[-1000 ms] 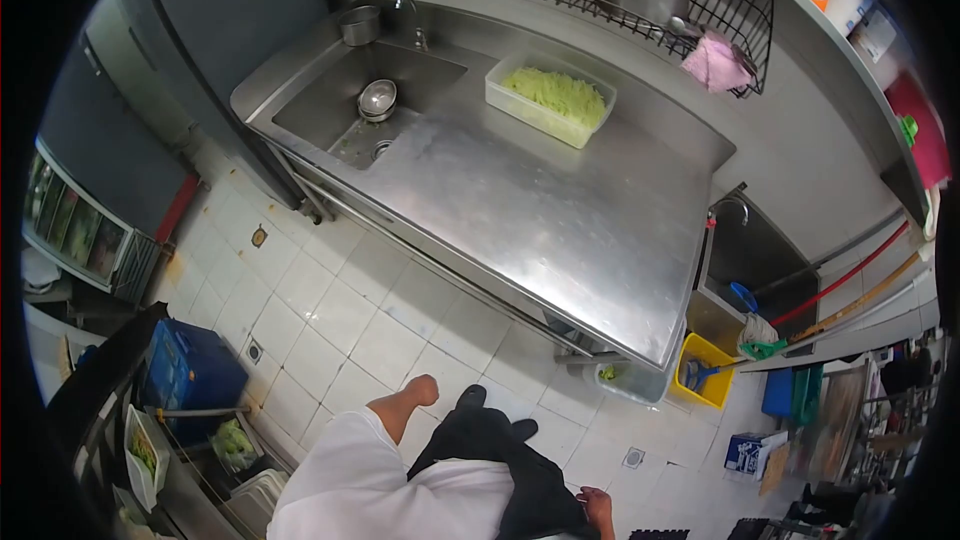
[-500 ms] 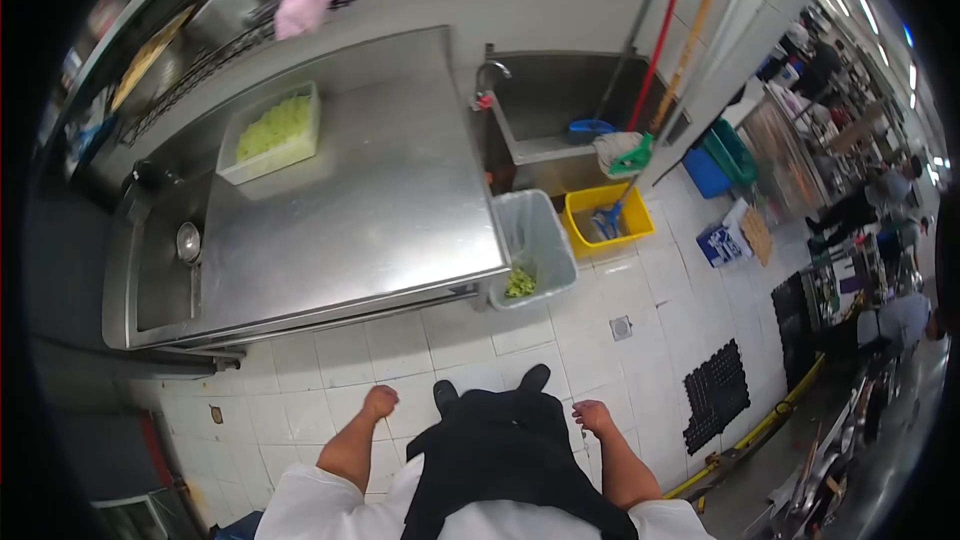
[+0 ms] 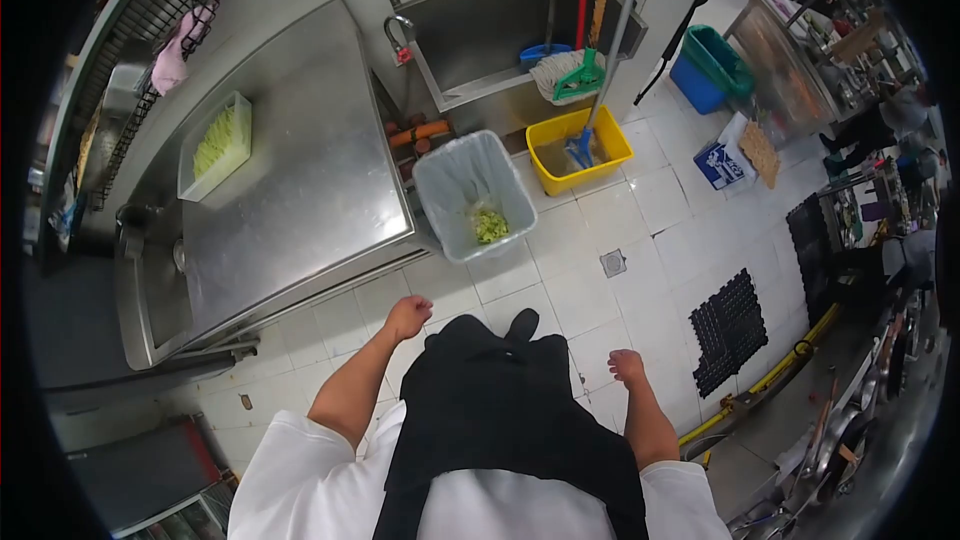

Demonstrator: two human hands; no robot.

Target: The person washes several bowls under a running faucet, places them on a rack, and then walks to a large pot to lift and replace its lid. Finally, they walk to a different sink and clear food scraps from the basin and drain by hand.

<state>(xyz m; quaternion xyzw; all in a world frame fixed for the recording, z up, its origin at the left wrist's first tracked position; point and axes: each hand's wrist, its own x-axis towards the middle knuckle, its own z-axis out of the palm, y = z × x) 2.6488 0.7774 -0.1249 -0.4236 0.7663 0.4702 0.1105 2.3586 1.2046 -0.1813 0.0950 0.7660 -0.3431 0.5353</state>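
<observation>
Left hand and right hand both curled into loose fists; left nearest bench corner, bin just beyond.

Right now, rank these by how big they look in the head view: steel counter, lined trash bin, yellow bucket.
1. steel counter
2. lined trash bin
3. yellow bucket, which looks a little smaller than the bin but stands farther from the camera, so that gap is unsure.

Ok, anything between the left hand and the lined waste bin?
Nothing visible: only bare white floor tile lies between the left hand and the grey plastic-lined waste bin. The stainless steel table stands off to the side.
</observation>
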